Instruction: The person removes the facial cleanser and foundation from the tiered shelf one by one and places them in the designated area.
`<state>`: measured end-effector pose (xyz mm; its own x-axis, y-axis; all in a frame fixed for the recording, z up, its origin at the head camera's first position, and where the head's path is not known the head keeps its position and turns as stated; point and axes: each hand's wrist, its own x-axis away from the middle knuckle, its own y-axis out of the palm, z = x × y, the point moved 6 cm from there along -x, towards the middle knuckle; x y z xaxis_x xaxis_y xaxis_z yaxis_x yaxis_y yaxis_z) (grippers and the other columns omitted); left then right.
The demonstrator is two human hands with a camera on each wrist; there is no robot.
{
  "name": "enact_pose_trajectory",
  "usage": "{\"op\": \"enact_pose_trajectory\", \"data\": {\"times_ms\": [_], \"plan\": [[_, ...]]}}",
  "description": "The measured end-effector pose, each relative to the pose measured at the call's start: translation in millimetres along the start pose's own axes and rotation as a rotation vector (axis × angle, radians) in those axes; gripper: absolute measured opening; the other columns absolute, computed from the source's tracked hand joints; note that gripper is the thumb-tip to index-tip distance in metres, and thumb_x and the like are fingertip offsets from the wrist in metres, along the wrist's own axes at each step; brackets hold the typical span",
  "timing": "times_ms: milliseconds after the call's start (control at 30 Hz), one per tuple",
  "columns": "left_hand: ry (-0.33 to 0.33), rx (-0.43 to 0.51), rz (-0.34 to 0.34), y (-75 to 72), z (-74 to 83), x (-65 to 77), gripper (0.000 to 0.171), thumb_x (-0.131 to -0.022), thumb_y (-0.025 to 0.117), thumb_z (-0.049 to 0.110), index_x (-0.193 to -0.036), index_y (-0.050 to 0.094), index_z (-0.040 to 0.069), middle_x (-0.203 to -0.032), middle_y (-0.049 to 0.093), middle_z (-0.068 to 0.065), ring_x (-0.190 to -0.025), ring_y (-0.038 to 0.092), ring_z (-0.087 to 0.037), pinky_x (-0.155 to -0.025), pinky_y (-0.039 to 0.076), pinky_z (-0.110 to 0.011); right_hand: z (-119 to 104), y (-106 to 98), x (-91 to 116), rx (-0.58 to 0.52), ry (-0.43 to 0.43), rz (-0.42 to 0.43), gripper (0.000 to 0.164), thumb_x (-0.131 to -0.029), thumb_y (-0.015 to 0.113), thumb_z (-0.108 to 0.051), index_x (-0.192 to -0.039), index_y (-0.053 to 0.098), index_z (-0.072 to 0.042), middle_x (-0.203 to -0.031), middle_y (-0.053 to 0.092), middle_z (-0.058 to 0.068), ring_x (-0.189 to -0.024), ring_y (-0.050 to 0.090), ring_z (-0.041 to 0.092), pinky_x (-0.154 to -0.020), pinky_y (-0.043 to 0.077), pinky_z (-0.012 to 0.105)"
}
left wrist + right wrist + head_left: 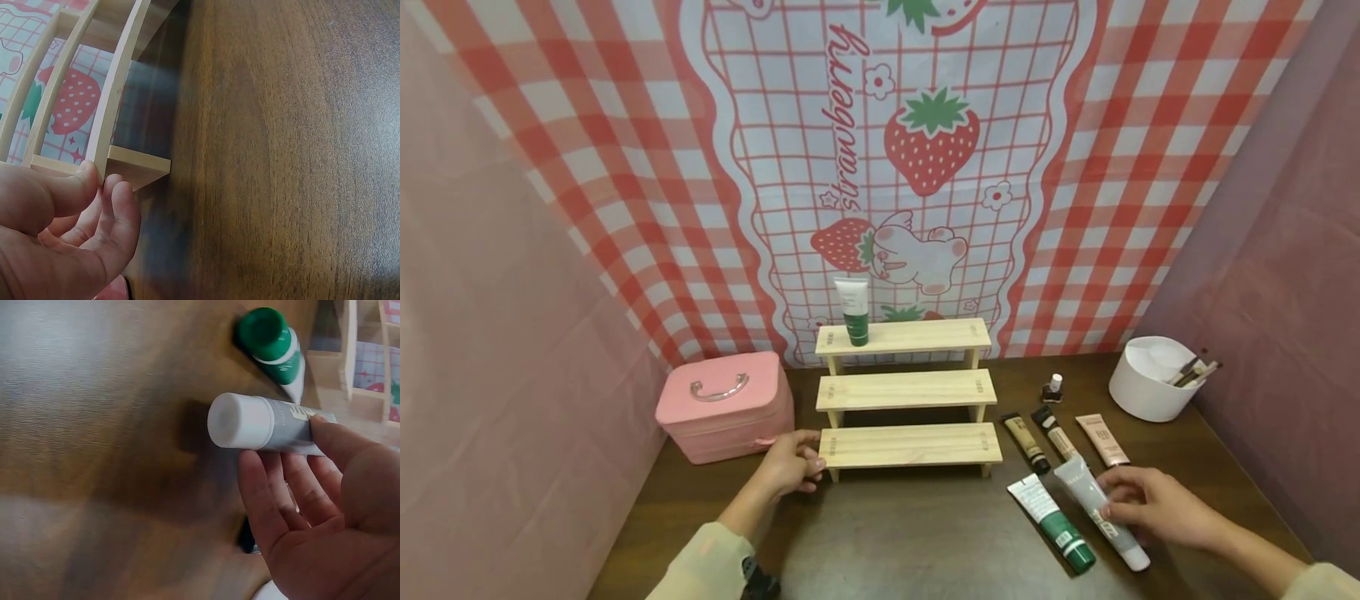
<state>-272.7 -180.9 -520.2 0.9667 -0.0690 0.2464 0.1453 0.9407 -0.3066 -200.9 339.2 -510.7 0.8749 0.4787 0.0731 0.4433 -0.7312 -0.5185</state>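
Note:
A three-step wooden display shelf (pixel 910 446) stands at the middle of the table. My left hand (pixel 793 463) pinches the left end of its lowest board (pixel 107 119), thumb on top and fingertips beneath. On the top step, at the left, a white and green tube (pixel 856 312) stands upright. My right hand (pixel 1165 504) grips a grey squeeze tube (pixel 1093 504) with a white cap (pixel 240 422), thumb on one side and fingers on the other. Just left of it lies another white and green tube (pixel 1052 523), its green cap (pixel 265 331) toward me.
Behind the right hand lie a gold tube (pixel 1024 442), a black-capped tube (pixel 1056 435) and a pink BB tube (pixel 1102 440). A small nail polish bottle (pixel 1052 388) stands farther back. A white round holder (pixel 1153 379) with brushes is at right, a pink case (pixel 726 406) at left.

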Motion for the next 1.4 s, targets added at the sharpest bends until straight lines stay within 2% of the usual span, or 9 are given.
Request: {"op": "enact_pose_trajectory", "data": {"times_ms": [200,700,1033,1267,1400], "plan": [[-0.007,-0.001,0.009,-1.3,-0.8,0.6,0.053,-0.090,0.066,-0.014,-0.140,0.049,-0.012,-0.089,0.061,-0.016,-0.069,0.064,-0.023,-0.055,0.060,-0.039,16,8,6,-0.049,0.083,-0.026,0.037,-0.097,0.069,-0.011,-0.122,0.058,0.012,-0.095,0.075,0.005,-0.074,0.066,0.005,-0.044,0.056,0.037],[0.005,0.005,-0.009,1.4,-5.9,-1.8,0.053,-0.090,0.066,-0.014,-0.140,0.048,-0.013,-0.087,0.062,-0.015,-0.068,0.063,-0.022,-0.054,0.059,-0.037,21,11,0,0.028,0.118,-0.028,0.037,-0.097,0.069,-0.012,-0.122,0.062,0.013,-0.096,0.073,0.012,-0.076,0.063,0.001,-0.043,0.056,0.036],[0.001,-0.010,0.003,1.2,-6.1,-1.8,0.052,-0.090,0.066,-0.014,-0.140,0.050,-0.011,-0.088,0.062,-0.016,-0.068,0.063,-0.023,-0.053,0.059,-0.038,27,8,-1,0.002,0.190,-0.004,0.035,-0.095,0.071,-0.014,-0.120,0.064,0.011,-0.096,0.074,0.012,-0.077,0.065,0.005,-0.046,0.058,0.040],[-0.004,-0.010,0.001,1.0,-4.2,-2.4,0.052,-0.091,0.066,-0.014,-0.140,0.050,-0.011,-0.088,0.062,-0.015,-0.069,0.063,-0.023,-0.053,0.059,-0.038,20,1,-3,0.063,0.167,0.008,0.031,-0.094,0.073,-0.018,-0.115,0.069,0.005,-0.092,0.073,0.007,-0.069,0.064,0.008,-0.043,0.057,0.037],[-0.008,-0.006,0.001,0.5,-2.0,-1.9,0.052,-0.091,0.066,-0.014,-0.140,0.050,-0.011,-0.088,0.061,-0.015,-0.069,0.063,-0.022,-0.054,0.059,-0.038,2,-12,-13,0.091,0.127,0.029,0.030,-0.095,0.073,-0.017,-0.114,0.068,0.005,-0.087,0.071,0.005,-0.054,0.060,0.011,-0.042,0.055,0.035]]}}
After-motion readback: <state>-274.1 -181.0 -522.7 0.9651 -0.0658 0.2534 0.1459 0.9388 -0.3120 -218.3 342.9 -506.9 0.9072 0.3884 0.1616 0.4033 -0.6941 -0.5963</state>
